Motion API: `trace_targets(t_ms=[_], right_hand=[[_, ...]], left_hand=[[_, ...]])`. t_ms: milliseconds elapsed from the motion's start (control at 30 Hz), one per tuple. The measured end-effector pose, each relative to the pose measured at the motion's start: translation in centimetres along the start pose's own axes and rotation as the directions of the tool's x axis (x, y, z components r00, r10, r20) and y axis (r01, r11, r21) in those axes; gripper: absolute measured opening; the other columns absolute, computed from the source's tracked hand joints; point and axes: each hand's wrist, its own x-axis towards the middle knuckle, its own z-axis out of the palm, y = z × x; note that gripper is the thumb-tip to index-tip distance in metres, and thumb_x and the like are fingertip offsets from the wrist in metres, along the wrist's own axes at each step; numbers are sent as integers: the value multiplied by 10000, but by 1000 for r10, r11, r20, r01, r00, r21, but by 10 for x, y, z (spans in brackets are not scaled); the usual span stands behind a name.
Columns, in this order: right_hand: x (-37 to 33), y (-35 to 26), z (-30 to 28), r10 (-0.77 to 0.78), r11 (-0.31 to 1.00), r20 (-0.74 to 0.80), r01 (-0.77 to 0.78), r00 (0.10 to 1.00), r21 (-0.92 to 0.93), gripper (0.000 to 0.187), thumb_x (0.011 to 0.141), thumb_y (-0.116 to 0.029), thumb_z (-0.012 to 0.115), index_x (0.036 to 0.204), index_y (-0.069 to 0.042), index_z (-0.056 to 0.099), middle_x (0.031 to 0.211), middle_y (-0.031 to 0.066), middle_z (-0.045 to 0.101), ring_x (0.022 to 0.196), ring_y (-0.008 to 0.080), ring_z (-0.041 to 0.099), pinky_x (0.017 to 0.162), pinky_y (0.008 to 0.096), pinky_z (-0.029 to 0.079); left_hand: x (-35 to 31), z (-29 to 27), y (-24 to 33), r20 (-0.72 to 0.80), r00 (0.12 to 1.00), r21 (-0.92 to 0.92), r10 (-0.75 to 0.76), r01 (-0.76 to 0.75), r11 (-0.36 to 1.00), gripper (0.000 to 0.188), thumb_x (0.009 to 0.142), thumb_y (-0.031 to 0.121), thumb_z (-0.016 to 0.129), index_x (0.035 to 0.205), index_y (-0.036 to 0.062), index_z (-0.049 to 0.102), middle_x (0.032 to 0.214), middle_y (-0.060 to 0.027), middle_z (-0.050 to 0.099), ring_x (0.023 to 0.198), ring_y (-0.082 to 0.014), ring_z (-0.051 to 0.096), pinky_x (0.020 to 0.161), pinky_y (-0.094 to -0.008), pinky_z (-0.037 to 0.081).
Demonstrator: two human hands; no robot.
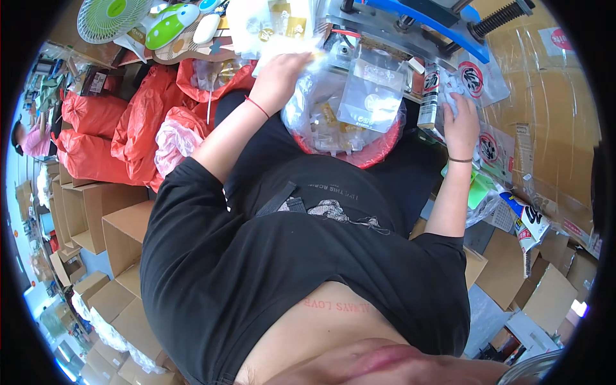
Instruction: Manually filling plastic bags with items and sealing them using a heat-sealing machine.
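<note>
My left hand (284, 76), with a red cord at its wrist, is closed at the edge of the pale printed plastic bags (273, 29). Its fingers pinch a thin plastic bag (301, 49), partly blurred. My right hand (461, 122) is on the right, its fingers bent over a crumpled pale cloth (453, 86). Beside it stands a white and black spray can (428, 106). Between my knees is a red basin (372, 156) lined with clear plastic, with several small gold-printed bags inside. A frosted printed bag (369, 96) lies over its right side.
A metal press with a blue bar (443, 22) stands at the back. Red plastic sacks (96, 154) are piled on the left, near a green fan (112, 19). Cardboard boxes (128, 234) surround me. A tall carton (545, 109) stands at right. Another person (38, 138) is far left.
</note>
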Motion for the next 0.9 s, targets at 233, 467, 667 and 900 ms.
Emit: trace_targets(t_ms=[233, 467, 667, 900], right_hand=[[-2, 7, 6, 33, 993, 71, -25, 997, -116, 249, 877, -150, 623, 1106, -52, 629, 1074, 166, 632, 1001, 373, 602, 851, 432, 483], [0, 3, 2, 91, 992, -107, -99, 990, -77, 264, 942, -200, 598, 1135, -21, 611, 1093, 200, 654, 1012, 331, 635, 850, 384, 494], [-1, -54, -20, 35, 780, 107, -94, 994, 619, 265, 980, -238, 601, 1092, 0, 639, 904, 71, 686, 853, 119, 635, 775, 260, 481], [11, -96, -18, -79, 714, 195, -81, 978, 695, 284, 993, -269, 587, 1046, 2, 653, 866, -3, 637, 780, 88, 551, 744, 234, 457]], left_hand=[[26, -35, 46, 451, 832, -751, -322, 549, 366, 225, 899, 234, 707, 932, 12, 719, 722, -26, 676, 660, -68, 587, 650, -236, 487], [31, -22, 79, 592, 789, -761, -164, 614, 209, 242, 889, 236, 734, 971, 9, 723, 745, 26, 652, 679, -31, 528, 646, -227, 464], [29, -11, 99, 625, 779, -753, -58, 620, 217, 252, 890, 233, 734, 972, -5, 718, 752, 30, 655, 675, -27, 523, 636, -222, 459], [33, -27, 121, 704, 709, -696, 49, 702, -151, 256, 924, 228, 688, 970, -23, 712, 793, -12, 689, 691, -58, 570, 661, -240, 479]])
